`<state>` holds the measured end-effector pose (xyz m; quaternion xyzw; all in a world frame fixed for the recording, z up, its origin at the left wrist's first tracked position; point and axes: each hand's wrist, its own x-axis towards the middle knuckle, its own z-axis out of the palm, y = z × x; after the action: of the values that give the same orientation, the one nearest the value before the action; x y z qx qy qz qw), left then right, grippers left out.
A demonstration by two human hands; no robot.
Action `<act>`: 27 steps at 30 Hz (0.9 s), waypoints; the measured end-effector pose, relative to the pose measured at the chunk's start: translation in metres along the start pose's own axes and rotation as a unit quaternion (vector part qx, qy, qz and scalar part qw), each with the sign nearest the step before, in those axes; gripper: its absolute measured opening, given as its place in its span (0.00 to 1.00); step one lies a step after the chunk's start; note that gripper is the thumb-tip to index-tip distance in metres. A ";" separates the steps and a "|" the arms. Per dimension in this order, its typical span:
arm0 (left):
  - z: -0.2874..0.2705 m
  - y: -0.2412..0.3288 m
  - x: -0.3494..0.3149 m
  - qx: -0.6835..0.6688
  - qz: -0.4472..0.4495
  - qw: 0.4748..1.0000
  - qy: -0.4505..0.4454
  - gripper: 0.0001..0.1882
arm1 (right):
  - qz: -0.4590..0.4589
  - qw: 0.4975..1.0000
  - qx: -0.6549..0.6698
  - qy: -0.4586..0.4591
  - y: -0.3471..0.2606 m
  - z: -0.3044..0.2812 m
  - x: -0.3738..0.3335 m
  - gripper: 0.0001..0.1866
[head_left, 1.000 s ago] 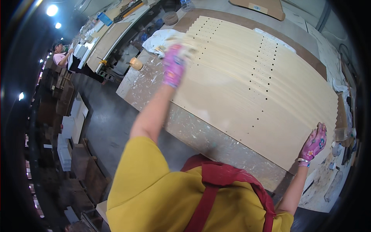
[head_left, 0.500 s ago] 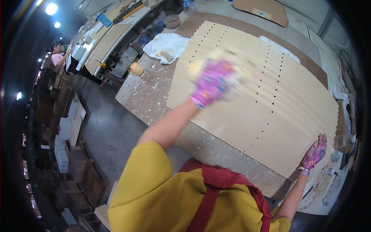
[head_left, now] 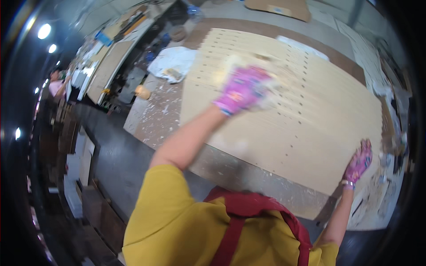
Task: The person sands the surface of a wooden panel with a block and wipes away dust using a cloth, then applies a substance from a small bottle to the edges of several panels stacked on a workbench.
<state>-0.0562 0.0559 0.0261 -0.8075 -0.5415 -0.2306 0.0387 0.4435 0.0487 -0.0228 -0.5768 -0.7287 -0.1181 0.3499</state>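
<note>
Pale wooden panels (head_left: 248, 133) lie in a fanned, stepped stack, with rows of small dark holes along their exposed strips. My left hand (head_left: 242, 88), in a pink patterned glove, presses a pale cloth (head_left: 268, 99) onto the stepped left part of the stack. Motion smears both, and the hand hides much of the cloth. Over at the right end, my right hand (head_left: 358, 164), gloved the same way, rests flat on the top panel near its edge with fingers stretched out.
A paint-spattered worktable (head_left: 155, 111) supports the stack. To its left are a crumpled white cloth (head_left: 173, 62) and an orange-tan container (head_left: 142, 92). A brown board (head_left: 279, 9) lies at the back. Another person (head_left: 57, 86) stands far left beside a cluttered bench (head_left: 108, 66).
The whole view has shifted, so the panels sit further left in it. My left hand with the cloth has moved a little rightward over the panels. My right hand stays on the right end.
</note>
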 end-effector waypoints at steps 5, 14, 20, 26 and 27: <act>-0.080 -0.155 -0.036 0.153 -0.264 0.946 -0.110 0.18 | 0.022 0.997 -0.022 0.066 -0.040 -0.008 0.019 0.21; 0.043 0.126 0.143 -0.004 0.214 0.969 0.121 0.17 | 0.089 0.995 0.007 0.036 -0.017 -0.013 0.031 0.23; 0.067 0.111 0.127 -0.048 0.199 0.976 0.072 0.15 | 0.073 0.995 -0.035 -0.066 0.065 -0.008 0.053 0.23; -0.028 -0.131 0.034 0.088 -0.194 0.975 0.057 0.21 | 0.073 0.993 -0.071 -0.053 0.049 -0.002 0.061 0.21; -0.059 -0.121 0.037 -0.055 -0.323 0.945 0.019 0.21 | 0.078 0.993 -0.073 -0.056 0.051 -0.001 0.058 0.21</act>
<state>-0.1726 0.1188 0.0707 -0.5858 -0.7589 -0.2752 -0.0725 0.4860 0.1074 0.0038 -0.6616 -0.6892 -0.1108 0.2740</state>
